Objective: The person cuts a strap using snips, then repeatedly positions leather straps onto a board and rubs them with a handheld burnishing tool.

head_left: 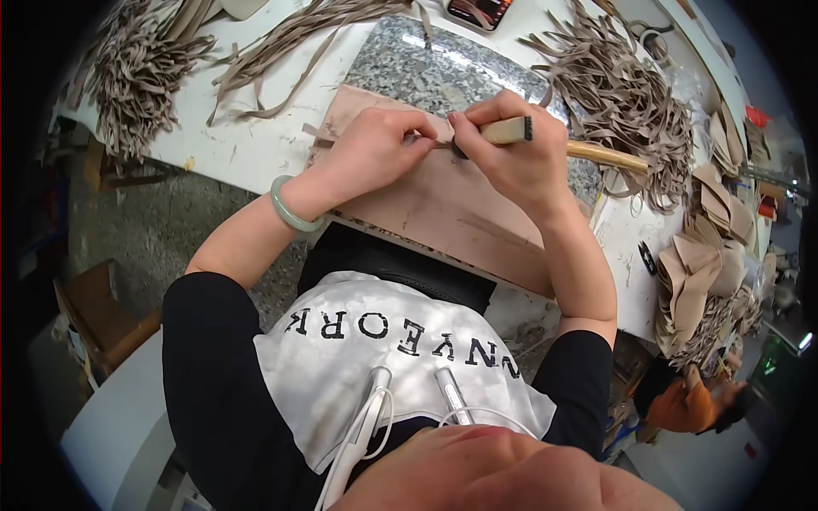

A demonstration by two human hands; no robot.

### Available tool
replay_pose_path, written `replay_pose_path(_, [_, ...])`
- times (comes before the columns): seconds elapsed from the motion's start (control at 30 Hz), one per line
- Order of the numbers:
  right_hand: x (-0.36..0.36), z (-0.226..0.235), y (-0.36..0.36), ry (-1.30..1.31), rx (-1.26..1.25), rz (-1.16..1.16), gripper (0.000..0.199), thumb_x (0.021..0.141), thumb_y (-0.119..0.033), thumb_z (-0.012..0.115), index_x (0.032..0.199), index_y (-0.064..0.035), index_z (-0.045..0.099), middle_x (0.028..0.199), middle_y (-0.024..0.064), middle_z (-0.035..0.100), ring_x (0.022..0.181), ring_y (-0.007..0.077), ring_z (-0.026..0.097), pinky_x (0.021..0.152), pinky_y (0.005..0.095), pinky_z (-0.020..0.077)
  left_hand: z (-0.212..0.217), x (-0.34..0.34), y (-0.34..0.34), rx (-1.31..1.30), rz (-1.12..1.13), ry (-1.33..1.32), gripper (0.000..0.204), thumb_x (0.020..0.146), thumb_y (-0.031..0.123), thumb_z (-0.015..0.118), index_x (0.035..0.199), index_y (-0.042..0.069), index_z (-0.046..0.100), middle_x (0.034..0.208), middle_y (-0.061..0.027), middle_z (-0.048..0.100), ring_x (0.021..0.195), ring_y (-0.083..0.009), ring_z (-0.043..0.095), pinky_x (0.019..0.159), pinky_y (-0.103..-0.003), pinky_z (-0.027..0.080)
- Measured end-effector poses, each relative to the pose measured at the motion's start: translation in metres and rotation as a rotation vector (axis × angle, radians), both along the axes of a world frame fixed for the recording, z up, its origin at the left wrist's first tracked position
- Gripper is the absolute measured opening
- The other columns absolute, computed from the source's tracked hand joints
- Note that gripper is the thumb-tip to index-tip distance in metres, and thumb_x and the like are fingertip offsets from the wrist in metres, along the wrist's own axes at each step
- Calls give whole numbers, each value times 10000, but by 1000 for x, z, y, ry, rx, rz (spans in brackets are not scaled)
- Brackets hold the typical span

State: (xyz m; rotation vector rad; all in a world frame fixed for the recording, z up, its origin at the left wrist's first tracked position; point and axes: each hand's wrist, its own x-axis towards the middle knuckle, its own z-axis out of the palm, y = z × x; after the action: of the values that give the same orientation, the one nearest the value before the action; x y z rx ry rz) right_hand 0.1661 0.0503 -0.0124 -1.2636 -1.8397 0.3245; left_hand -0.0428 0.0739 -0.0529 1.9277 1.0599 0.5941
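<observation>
A thin brown leather-like strip (319, 134) runs under my left hand (375, 152), whose thumb and forefinger pinch it near its right end. My right hand (520, 153) is closed around a wooden-handled tool (607, 156), its pale handle sticking out to the right. A short beige block with a dark end (509, 130) also shows in that grip; whether it belongs to the same tool I cannot tell. A dark rounded tip (458, 152) shows below the right fingertips, close to the strip. Both hands work over a tan board (409, 204).
A speckled stone slab (409, 64) lies beyond the board. Bundles of brown strips (141, 85) cover the white table's (230, 157) far left, with another heap (622, 94) at right. A phone (479, 12) lies at the far edge. Folded tan pieces (686, 281) and an orange-clad person (686, 404) are at right.
</observation>
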Motion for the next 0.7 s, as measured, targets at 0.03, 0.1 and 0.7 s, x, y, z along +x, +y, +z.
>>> replay_pose_path(0.03, [-3,-8,5,0,57,9,238,798,-221,841,722,-159,625,575,-34,639,473,206,585,537,319,446,0,-1,-1,98,-22,5,182,904,116,744,1065,31,743,913,-88,730,779,-194,674,721,-312,538])
replay_pose_path(0.1, [-6,-8,8,-38,51,14,239,794,-223,843,721,-162,625,567,-36,635,467,204,579,535,318,443,1,-5,-4,190,-33,8,194,889,120,770,1064,41,747,914,-89,723,771,-212,675,711,-318,540])
replay_pose_path(0.7, [-8,2,16,-6,40,101,232,775,-169,851,748,-168,621,636,-30,675,531,177,635,566,300,461,-7,-6,-13,398,-6,29,102,863,101,758,952,54,743,955,-34,702,778,-254,702,683,-350,564])
